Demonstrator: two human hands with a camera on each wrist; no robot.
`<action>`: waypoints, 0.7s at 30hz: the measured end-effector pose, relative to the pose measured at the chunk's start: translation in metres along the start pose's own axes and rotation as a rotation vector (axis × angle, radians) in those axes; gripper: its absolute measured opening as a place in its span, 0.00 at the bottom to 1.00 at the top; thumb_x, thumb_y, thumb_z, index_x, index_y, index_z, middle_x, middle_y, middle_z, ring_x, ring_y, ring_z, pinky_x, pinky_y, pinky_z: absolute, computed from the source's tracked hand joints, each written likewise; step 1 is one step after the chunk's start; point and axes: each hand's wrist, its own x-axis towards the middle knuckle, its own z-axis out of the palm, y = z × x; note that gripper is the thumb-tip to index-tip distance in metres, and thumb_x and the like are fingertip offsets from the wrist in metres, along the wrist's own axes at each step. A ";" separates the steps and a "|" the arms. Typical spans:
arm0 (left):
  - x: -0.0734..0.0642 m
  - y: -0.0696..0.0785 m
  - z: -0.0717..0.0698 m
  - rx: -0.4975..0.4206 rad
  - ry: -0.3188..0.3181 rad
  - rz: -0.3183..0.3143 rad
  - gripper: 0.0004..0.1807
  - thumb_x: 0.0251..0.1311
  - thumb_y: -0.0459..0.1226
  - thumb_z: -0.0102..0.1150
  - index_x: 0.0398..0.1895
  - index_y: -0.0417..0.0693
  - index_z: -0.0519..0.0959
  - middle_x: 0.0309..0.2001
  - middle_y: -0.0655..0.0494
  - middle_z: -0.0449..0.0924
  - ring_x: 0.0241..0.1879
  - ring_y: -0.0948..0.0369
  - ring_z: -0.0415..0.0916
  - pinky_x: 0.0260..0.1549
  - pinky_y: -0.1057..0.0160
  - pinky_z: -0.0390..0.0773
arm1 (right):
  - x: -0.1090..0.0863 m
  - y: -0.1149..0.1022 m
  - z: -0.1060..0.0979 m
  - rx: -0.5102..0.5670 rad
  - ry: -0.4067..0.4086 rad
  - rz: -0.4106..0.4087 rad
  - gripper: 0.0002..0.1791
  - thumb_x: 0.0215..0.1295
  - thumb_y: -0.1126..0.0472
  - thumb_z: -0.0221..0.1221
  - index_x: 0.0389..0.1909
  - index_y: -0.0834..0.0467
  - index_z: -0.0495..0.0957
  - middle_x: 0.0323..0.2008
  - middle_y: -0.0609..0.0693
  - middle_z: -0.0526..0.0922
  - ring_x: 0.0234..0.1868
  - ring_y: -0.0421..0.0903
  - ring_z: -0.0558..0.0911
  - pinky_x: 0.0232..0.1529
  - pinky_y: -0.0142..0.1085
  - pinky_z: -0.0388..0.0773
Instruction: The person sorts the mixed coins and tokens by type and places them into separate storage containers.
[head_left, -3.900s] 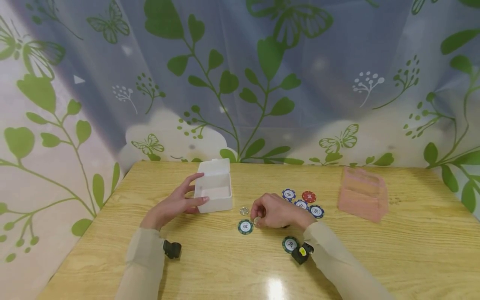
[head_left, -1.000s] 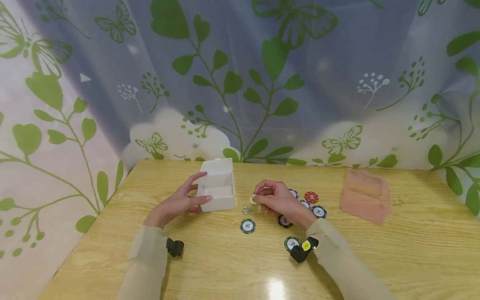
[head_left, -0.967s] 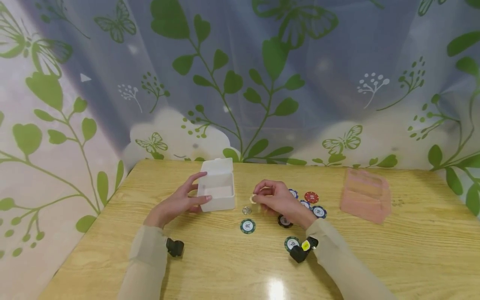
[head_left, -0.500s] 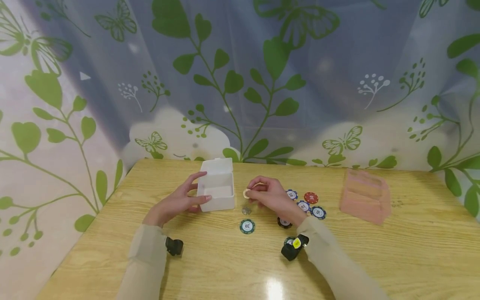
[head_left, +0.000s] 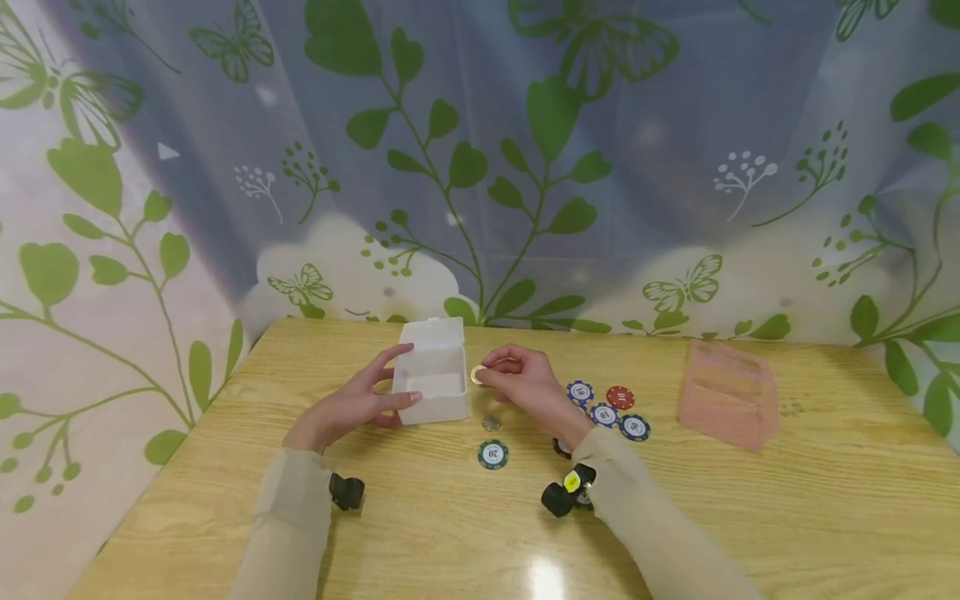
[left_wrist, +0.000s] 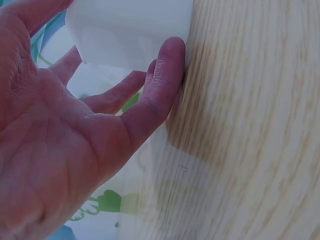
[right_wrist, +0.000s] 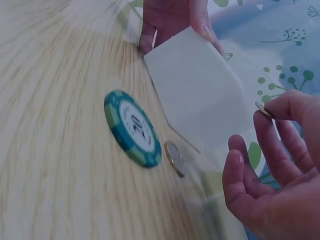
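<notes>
In the head view a white plastic box (head_left: 435, 405) stands on the table with its hinged lid (head_left: 432, 333) raised at the back. My left hand (head_left: 352, 404) grips the box by its left side, thumb over the front and fingers along the far side; the wrist view has this hand (left_wrist: 75, 125) against the white wall. My right hand (head_left: 525, 379) pinches a gold-coloured coin (right_wrist: 264, 109) between thumb and index finger, just right of the box's rim. Another coin (head_left: 491, 422) lies on the table below that hand, and nearer the front a green poker chip (head_left: 493, 454) marked 20.
Right of my right hand lie several poker chips: blue ones, including a blue chip (head_left: 604, 415), a red chip (head_left: 620, 397) and a dark blue chip (head_left: 635, 427). A dark chip is partly hidden under the right wrist. A translucent pink pouch (head_left: 729, 396) lies farther right.
The right hand has picked a coin up off the table beside the green chip and carried it left and back to the box. The left hand keeps its hold on the box.
</notes>
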 end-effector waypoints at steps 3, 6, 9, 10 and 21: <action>0.000 0.000 0.000 0.004 0.004 -0.008 0.49 0.69 0.46 0.65 0.83 0.69 0.43 0.78 0.40 0.50 0.57 0.50 0.79 0.55 0.52 0.82 | 0.001 -0.002 0.004 0.011 0.024 0.003 0.09 0.63 0.63 0.69 0.42 0.58 0.81 0.36 0.47 0.87 0.40 0.44 0.86 0.38 0.37 0.82; 0.000 0.001 0.000 0.009 0.008 -0.018 0.49 0.68 0.47 0.65 0.82 0.69 0.44 0.78 0.41 0.50 0.58 0.50 0.79 0.55 0.52 0.82 | 0.003 -0.003 0.009 0.017 0.040 0.005 0.10 0.63 0.63 0.69 0.43 0.59 0.81 0.36 0.48 0.87 0.37 0.41 0.86 0.38 0.37 0.82; 0.000 0.001 0.000 0.011 0.009 -0.023 0.49 0.68 0.47 0.65 0.82 0.70 0.44 0.78 0.41 0.50 0.58 0.50 0.78 0.55 0.52 0.82 | 0.003 -0.003 0.014 0.022 0.051 0.006 0.10 0.63 0.63 0.69 0.43 0.60 0.81 0.36 0.49 0.87 0.38 0.43 0.87 0.38 0.37 0.83; 0.000 0.001 0.000 0.008 0.008 -0.021 0.49 0.68 0.47 0.65 0.82 0.69 0.44 0.78 0.41 0.50 0.58 0.50 0.78 0.55 0.52 0.82 | 0.003 -0.004 0.016 0.027 0.054 0.009 0.10 0.63 0.63 0.69 0.43 0.60 0.81 0.36 0.48 0.87 0.38 0.44 0.87 0.38 0.37 0.83; 0.001 -0.001 0.001 0.001 0.007 -0.007 0.48 0.69 0.46 0.65 0.82 0.68 0.44 0.77 0.42 0.51 0.56 0.51 0.79 0.53 0.53 0.83 | 0.003 -0.009 0.027 0.033 0.092 0.003 0.10 0.61 0.64 0.70 0.42 0.60 0.83 0.33 0.47 0.84 0.36 0.44 0.84 0.33 0.33 0.80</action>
